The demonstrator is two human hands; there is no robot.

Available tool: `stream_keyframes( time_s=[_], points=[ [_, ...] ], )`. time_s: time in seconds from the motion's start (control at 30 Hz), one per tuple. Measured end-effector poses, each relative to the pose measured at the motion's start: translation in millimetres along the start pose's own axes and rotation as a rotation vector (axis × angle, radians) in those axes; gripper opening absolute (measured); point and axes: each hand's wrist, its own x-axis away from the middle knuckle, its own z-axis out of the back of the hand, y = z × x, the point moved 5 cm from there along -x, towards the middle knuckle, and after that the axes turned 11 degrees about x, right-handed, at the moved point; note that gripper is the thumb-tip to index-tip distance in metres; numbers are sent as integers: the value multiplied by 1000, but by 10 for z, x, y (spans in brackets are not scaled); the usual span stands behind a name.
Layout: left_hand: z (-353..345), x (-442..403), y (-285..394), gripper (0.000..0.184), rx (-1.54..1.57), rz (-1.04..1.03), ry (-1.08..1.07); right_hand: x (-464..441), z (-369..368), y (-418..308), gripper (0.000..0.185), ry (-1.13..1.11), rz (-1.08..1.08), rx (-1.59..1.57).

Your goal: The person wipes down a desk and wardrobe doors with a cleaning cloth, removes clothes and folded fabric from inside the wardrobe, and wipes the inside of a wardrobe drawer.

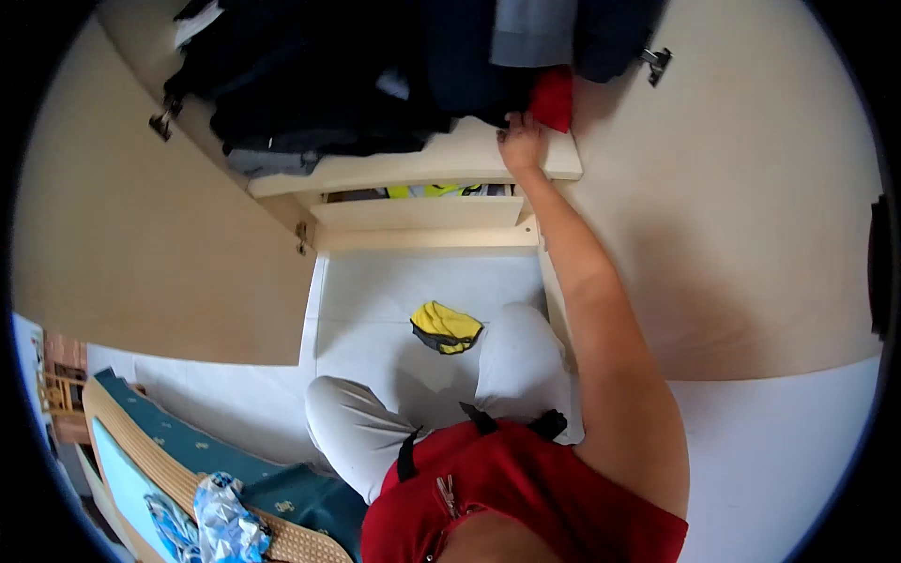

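Right grip [522, 143]: at the front edge of the shelf [394, 167], fingertips up against the dark clothes [328, 94]. Opening not readable; fingers look bent, tips partly lost against the dark fabric. Cannot tell whether anything is pinched. Left grip: out of view.

Red cloth [554, 101]: on the shelf near its right end, just beside the fingers, on their right, its lower corner pointing toward the shelf edge. Dark clothes spread left of it and above; a grey garment [533, 33] hangs or lies above it. Whether they touch the red piece behind: unclear.

Handling (judged): red cloth light, limp, not fragile, little slip; best taken by the loose lower corner, thumb below, fingers over. Dark clothes soft but bulkier, probably heavier as a heap; a full-palm hold under a fold should keep layers together. Pulling one edge could drag neighbours along.

Surroundings: drawer [422, 214] below shelf, bright yellow fabric inside. Yellow cloth [450, 324] crumpled on the floor [375, 281], near the knees, well apart from the right grip.
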Motion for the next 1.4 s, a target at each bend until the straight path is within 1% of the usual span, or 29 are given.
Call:
stream_keyframes(
  time_s=[0.07, 0.1, 0.17, 0.23, 0.3, 0.33, 0.4, 0.43, 0.53, 0.63, 0.67, 0.73, 0.83, 0.93, 0.97, 1.07, 1.13, 1.23, 1.27, 1.33, 1.4],
  points=[
    [106, -55, 367, 51, 72, -103, 76, -91, 159, 71, 65, 0, -167, -40],
    [155, -80, 573, 51, 111, -159, 108, -146, 9, 91, 85, 37, -199, -18],
    [220, -101, 977, 50, 195, -264, 156, -292, 44, -37, 93, -173, -214, -25],
    [262, -84, 1395, 49, 285, -379, 170, -397, -224, -187, 87, -176, -112, -37],
    [278, -4, 1829, 48, 375, -506, 136, -450, -360, -396, 80, -290, -13, 42],
    [235, 109, 2113, 48, 439, -604, 81, -457, -414, -430, 77, -348, 42, 81],
    [158, 333, 2681, 47, 563, -758, -51, -331, -282, -425, 73, -287, 79, -117],
    [106, 507, 3041, 43, 645, -861, -121, -270, -227, -395, 70, -257, 96, -211],
    [-75, 1040, 3992, 36, 858, -1151, -416, -152, -243, 38, 71, -176, 41, -189],
    [63, 1552, 4776, 34, 945, -1365, -571, -205, 2, 421, 74, 56, -179, 179],
    [103, 1706, 4954, 35, 1001, -1422, -607, -195, 55, 492, 74, 83, -247, 108],
    [217, 2010, 5204, 35, 1073, -1482, -673, -206, 130, 589, 75, 139, -377, -40],
    [401, 2381, 5330, 30, 1111, -1536, -777, -298, 38, 610, 71, -85, -336, 0],
    [365, 2585, 5264, 26, 1134, -1544, -907, -457, -354, 754, 59, -125, -259, 115],
    [309, 2621, 5227, 24, 1127, -1537, -933, -466, -432, 789, 53, -116, -260, 94],
    [96, 2657, 5147, 22, 1097, -1482, -1046, -363, -405, 808, 41, -90, -285, 43],
    [-24, 2629, 5174, 20, 1117, -1443, -1074, -252, -211, 704, 36, -64, -321, 21],
    [-89, 2584, 5359, 19, 1167, -1413, -1081, -165, -282, 649, 30, 8, -270, 56],
    [-82, 2581, 5448, 18, 1186, -1421, -1077, -132, -303, 638, 28, 4, -208, 93],
    [-37, 2560, 5640, 17, 1220, -1434, -1072, 9, -33, 517, 24, -8, -84, 165],
    [57, 2533, 5830, 18, 1269, -1436, -1082, 36, -69, 541, 21, -7, -76, 169]
  ],
)
